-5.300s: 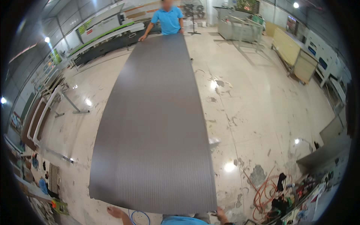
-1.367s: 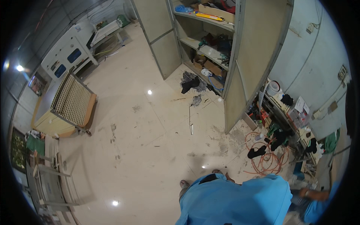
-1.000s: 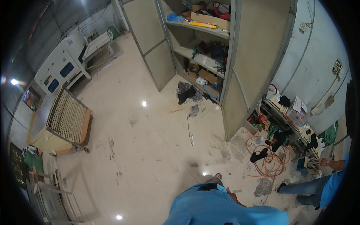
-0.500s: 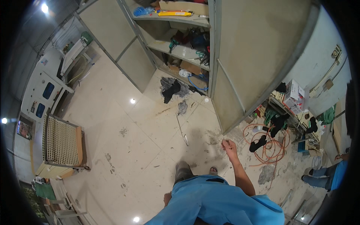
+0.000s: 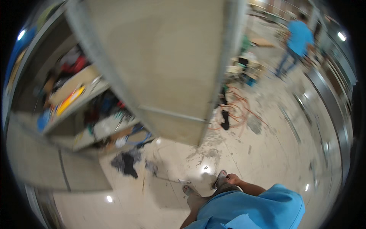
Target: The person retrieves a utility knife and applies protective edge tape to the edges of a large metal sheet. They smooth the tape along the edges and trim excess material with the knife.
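Observation:
My right hand (image 5: 233,179) hangs low in front of my blue shirt (image 5: 251,204), just above my sandalled feet. Its fingers are curled together, and whatever they may hold is too small and blurred to make out. Of my left arm (image 5: 189,218), only a strip shows beside the shirt's left edge; the fingers of that hand are hidden. Ahead of me stands a metal cabinet with its big beige door (image 5: 160,65) swung out. On its shelves (image 5: 85,103) lie a yellow tool, a blue bag and a jumble of tools. Neither hand touches the cabinet.
A black cloth (image 5: 129,166) lies on a grey stained patch below the cabinet. Near my feet is a thin rod (image 5: 167,178). Orange hose (image 5: 238,110) is coiled beyond the door, with a black item (image 5: 225,120) beside it. Another person (image 5: 299,38) in blue stands farther off.
My view has swung round to the right, so the cabinet now sits farther left and looms larger. My right hand has dropped closer to my body. More of the other person shows.

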Motion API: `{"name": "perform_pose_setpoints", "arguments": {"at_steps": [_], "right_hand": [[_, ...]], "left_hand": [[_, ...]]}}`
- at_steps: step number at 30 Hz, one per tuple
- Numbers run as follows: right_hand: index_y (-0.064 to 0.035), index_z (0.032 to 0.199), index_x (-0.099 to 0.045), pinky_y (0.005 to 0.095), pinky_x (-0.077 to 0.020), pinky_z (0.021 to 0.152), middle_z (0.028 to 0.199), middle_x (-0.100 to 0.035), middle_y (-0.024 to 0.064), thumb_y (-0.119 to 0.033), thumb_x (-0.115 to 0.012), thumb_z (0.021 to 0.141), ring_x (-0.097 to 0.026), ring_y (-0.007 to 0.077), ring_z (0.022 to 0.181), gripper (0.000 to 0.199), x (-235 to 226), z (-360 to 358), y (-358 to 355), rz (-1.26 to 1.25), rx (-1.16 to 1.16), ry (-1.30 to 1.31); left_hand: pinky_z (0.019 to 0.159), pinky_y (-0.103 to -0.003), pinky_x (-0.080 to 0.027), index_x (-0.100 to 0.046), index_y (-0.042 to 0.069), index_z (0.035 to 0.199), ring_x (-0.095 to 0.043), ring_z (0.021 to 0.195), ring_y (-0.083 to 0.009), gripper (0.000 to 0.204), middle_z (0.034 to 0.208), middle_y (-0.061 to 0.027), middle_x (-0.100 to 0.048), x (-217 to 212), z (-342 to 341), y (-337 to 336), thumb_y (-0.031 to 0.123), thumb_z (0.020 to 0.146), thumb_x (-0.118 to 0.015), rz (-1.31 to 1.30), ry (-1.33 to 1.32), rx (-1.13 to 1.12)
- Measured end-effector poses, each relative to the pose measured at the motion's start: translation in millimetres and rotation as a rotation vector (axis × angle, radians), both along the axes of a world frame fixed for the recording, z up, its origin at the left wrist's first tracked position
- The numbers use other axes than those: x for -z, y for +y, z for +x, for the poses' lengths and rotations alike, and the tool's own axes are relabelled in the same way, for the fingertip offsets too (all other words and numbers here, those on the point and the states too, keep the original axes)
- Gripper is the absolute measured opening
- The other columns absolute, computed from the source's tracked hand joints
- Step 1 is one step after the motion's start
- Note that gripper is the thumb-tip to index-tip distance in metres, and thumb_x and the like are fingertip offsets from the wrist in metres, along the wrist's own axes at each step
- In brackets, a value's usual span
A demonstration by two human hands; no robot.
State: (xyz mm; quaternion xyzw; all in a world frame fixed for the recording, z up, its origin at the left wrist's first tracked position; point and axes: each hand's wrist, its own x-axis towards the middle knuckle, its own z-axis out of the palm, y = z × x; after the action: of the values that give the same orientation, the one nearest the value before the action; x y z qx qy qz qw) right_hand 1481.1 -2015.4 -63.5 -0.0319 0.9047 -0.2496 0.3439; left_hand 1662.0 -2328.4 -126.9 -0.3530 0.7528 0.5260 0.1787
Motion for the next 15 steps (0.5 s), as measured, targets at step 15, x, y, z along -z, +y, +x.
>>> {"name": "perform_pose_setpoints", "arguments": {"at_steps": [15], "right_hand": [[-0.0036, 0.108, -0.074, 0.0441, -0.0536, 0.09, 0.104, -0.072, 0.0226, -0.054, -0.066, 0.082, -0.068, 0.0397, 0.102, 0.057, 37.8, 98.0, 245.4, -0.011, 0.661, -0.116]], "left_hand": [[0.076, -0.043, -0.054, -0.066, 0.004, 0.109, -0.068, 0.089, -0.0317, 0.033, 0.103, -0.0153, -0.069, -16.2, -176.1, 205.3, 0.028, 0.087, -0.059, 0.077, -0.2, 0.898]]}}
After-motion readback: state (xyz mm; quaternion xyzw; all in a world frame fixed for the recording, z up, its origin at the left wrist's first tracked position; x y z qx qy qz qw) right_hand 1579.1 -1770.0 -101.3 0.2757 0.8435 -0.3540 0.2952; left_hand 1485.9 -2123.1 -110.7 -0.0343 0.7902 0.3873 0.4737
